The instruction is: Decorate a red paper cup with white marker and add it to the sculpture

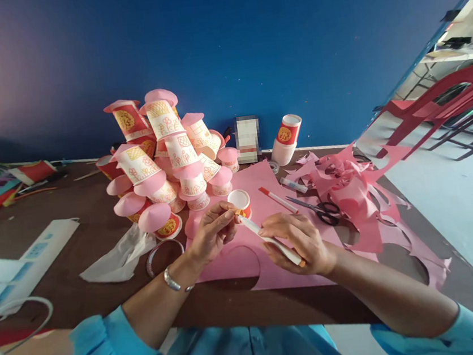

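- A white marker [249,225] with orange at both ends slants between the person's two hands, above pink paper [229,265] on a dark table [234,310].
- It looks light, stiff and hard to break; the smooth barrel may be a little slippery. The middle of the barrel seems the best place to hold it, with a fingertip pinch for the small orange tip [239,213].
- The left hand [213,231] is nearly closed, thumb and forefinger pinched together on that tip. Whether the tip is a cap, seated or loose, cannot be told.
- The right hand [298,240] is curled around the barrel, fingers along its upper side; the lower end shows beyond the palm.
- Just behind the marker's tip stands a paper cup [245,198], its white inside showing.
- To the right lie a red-capped pen [279,200] and dark-handled scissors [328,211].
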The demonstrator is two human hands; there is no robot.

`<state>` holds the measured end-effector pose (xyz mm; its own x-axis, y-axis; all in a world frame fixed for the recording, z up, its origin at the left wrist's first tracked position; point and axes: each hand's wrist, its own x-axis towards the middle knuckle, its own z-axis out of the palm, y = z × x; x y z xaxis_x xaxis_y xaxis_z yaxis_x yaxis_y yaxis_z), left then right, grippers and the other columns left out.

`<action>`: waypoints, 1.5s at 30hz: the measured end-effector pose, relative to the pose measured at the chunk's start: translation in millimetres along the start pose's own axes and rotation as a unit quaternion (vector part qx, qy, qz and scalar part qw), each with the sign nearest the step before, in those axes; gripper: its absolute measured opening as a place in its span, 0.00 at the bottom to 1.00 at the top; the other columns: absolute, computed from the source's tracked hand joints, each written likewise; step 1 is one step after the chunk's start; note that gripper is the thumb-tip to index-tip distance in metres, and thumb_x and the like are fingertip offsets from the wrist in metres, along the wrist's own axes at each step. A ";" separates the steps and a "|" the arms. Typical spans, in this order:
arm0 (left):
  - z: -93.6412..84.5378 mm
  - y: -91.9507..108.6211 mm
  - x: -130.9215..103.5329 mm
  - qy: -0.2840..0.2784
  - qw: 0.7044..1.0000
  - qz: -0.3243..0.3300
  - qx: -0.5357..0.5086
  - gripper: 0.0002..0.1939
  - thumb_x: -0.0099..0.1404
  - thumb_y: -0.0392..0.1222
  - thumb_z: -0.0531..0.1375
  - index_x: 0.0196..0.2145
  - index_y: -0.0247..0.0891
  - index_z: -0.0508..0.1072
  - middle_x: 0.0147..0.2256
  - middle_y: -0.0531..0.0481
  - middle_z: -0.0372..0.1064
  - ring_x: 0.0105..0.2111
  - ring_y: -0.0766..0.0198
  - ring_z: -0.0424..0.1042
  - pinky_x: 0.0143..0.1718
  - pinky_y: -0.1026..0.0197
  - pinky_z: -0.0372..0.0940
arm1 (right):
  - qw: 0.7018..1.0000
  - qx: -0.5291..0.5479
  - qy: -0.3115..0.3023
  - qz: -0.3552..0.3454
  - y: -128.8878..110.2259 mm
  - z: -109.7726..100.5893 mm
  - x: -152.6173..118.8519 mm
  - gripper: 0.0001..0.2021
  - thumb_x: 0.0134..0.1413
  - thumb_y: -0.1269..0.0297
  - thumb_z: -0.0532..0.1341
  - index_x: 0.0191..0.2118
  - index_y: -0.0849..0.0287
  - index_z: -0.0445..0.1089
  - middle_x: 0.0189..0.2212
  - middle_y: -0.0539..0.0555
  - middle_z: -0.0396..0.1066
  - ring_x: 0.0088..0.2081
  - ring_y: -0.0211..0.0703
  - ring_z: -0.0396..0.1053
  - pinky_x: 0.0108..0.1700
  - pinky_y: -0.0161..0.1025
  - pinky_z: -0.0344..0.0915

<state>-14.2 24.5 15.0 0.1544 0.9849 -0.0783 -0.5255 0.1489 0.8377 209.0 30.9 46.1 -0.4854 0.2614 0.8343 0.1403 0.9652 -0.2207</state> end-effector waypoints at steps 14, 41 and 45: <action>-6.1 -0.4 2.5 0.003 1.000 -0.014 0.002 0.25 0.51 0.55 0.82 0.33 0.38 0.77 0.24 0.57 0.71 0.19 0.75 0.62 0.18 0.72 0.51 | 0.996 0.055 -0.006 0.074 -2.7 -8.3 -4.8 0.14 0.66 0.73 0.63 0.54 0.54 0.70 0.34 0.54 0.79 0.35 0.46 0.80 0.35 0.40 0.78; -2.7 15.3 -2.5 -0.015 0.982 0.158 0.102 0.16 0.60 0.51 0.78 0.32 0.38 0.81 0.22 0.55 0.73 0.17 0.75 0.60 0.18 0.71 0.57 | 0.943 0.224 0.012 0.247 -1.4 -4.4 -9.3 0.17 0.70 0.57 0.69 0.59 0.52 0.72 0.38 0.51 0.80 0.32 0.40 0.79 0.34 0.37 0.78; -2.4 17.6 -3.8 -0.037 0.975 0.173 0.137 0.14 0.62 0.50 0.77 0.33 0.39 0.81 0.23 0.55 0.74 0.18 0.74 0.63 0.18 0.71 0.59 | 0.992 -0.055 -0.042 0.104 -0.7 -13.4 -4.6 0.08 0.76 0.68 0.61 0.55 0.56 0.72 0.35 0.53 0.81 0.30 0.39 0.77 0.29 0.35 0.70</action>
<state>-26.1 23.6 28.8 0.0725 0.9617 0.2642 -0.3142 -0.2293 0.9212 222.6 28.9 49.2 -0.5059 0.4599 0.7297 0.3366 0.8842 -0.3239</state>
